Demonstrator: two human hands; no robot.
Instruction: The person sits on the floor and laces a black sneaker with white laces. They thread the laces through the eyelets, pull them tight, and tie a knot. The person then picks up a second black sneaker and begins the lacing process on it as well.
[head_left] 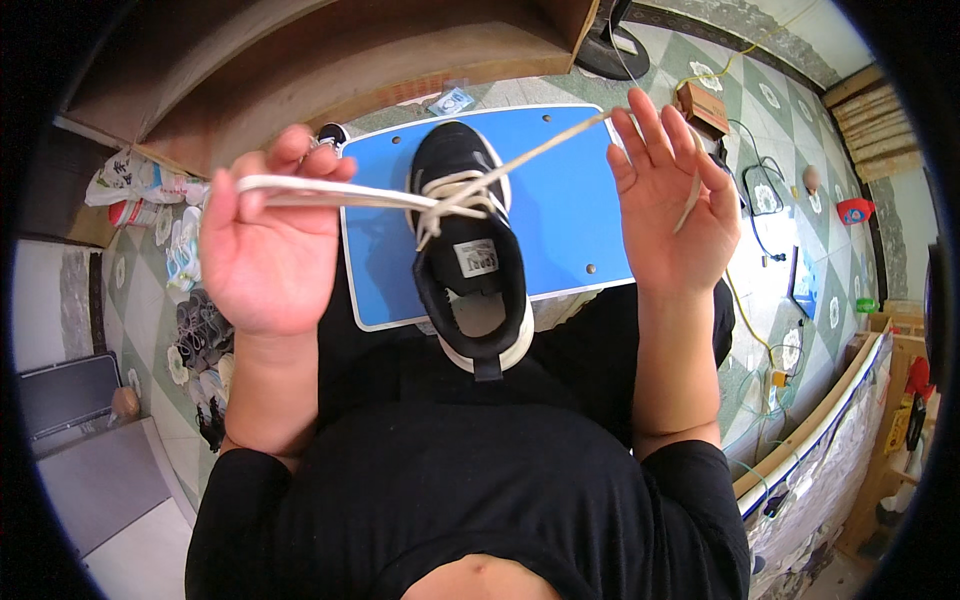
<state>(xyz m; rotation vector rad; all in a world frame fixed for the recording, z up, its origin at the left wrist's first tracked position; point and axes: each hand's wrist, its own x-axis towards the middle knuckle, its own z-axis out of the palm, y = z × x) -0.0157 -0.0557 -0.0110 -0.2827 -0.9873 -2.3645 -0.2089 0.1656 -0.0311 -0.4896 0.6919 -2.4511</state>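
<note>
- The black shoe (432, 262) sits on a small blue table (575, 215) in front of the person, toe pointing away, heel reaching past the near edge toward the lap.
- The left hand (268, 230) is raised beside the table's left side, palm up, fingers partly curled; a doubled pale lace (350, 194) loops at it and runs straight to the shoe's eyelets. I cannot tell whether the fingers pinch it.
- The right hand (675, 200) is raised over the table's right side, palm up, fingers wide; a cream lace (550, 147) slants up to it from the shoe, passes behind the fingers and shows again near the thumb.
- The two laces cross over the shoe's tongue, where a pale label (477, 257) shows.
- More shoes (200, 330) stand on the floor at the left, near a plastic bag (140, 180).
- Beyond the table is a wooden shelf (360, 50); a brown box (703, 110) lies to the right.
</note>
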